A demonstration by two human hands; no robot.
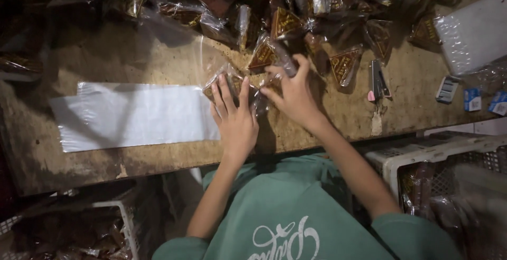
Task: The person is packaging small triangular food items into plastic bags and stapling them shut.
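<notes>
My left hand (236, 117) lies flat, fingers spread, on a small clear packet with a brown filling (218, 82) at the open end of a long clear plastic bag (132, 115) on the worn wooden table (105, 64). My right hand (292, 93) pinches another small brown packet (272, 80) just to the right, its fingers curled around the wrapper. A triangular brown packet (264, 55) lies just beyond both hands.
A heap of several brown wrapped packets (296, 12) fills the far side of the table. A stapler (378, 80) and small boxes (448, 89) lie at right, beside a stack of clear bags (475, 30). White crates (422, 152) holding packets stand below the table edge.
</notes>
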